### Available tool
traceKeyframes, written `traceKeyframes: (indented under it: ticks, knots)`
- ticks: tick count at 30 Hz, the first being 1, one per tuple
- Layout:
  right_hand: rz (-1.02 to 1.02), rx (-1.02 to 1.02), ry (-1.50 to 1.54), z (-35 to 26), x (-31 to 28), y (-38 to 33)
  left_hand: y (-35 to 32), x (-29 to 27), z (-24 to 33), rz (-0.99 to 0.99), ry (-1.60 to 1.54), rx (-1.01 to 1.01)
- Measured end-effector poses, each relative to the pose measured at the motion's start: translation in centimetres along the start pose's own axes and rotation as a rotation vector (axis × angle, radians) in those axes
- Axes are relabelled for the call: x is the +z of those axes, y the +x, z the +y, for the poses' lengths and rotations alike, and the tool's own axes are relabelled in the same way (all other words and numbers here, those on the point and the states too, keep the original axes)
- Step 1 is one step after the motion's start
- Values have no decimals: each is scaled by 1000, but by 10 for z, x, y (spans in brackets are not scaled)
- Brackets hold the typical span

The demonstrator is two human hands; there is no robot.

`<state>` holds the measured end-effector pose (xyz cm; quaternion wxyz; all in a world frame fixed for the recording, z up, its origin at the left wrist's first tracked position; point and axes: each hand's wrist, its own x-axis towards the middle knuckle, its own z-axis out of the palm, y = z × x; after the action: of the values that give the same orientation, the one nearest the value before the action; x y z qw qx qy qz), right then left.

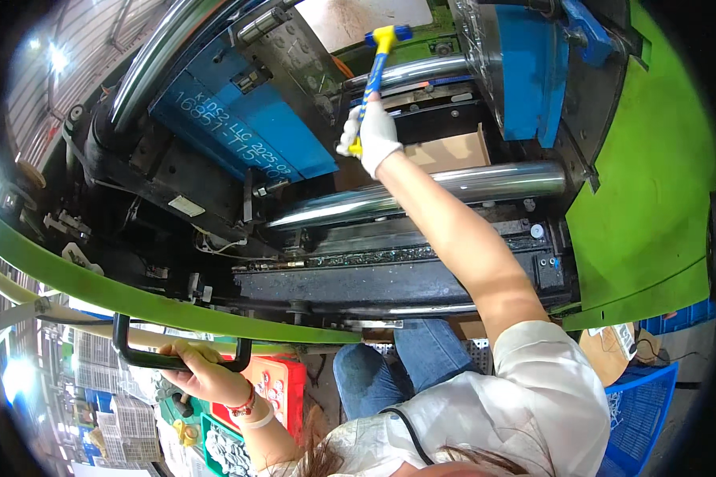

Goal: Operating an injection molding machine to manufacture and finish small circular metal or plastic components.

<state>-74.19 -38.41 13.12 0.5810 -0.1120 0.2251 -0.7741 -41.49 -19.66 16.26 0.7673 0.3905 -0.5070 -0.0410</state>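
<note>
While the right hand (374, 131), in a white work glove, reaches deep into the open bay of the green machine (652, 199), its fingers are clamped round the lower grip of a mallet (376, 67) held nearly upright, head uppermost. That mallet sits well inside the machine, above the thick chrome tie bar (453, 187) and between the 2 blue mould blocks (239, 119), close to a thinner chrome bar behind it. Its head is yellow with blue end caps, and the shaft is blue with a yellow stripe running down to a yellow butt just showing below the glove. As a judgement, working well here means keeping the grip low on the shaft for swing, steering the head clear of the polished bars, and striking squarely with short, controlled blows, since the space between the blocks looks tight. The left hand (207, 374), bare with a red bracelet at the wrist, has its fingers wrapped shut round the black handle (135, 354) fixed below the green guard rail (135, 298); bracing there should steady the body during the long reach. Near that hand, lower down, stands a red crate (282, 389).
</note>
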Motion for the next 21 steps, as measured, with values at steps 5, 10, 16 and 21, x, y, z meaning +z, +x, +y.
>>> traceKeyframes:
  ticks: [5, 10, 16, 21]
  knots:
    - [-118, 236, 1, 0, 13, 33, 1, 0, 0, -27, 2, 30]
    - [-127, 185, 24, -14, -13, 34, 2, -2, -1, -21, 0, 2]
    - [114, -86, 93, 16, -18, -11, 1, -3, -1, -30, -12, -8]
    - [65, 346, 110, 45, -3, -51, 1, -2, 1, -44, -38, 2]
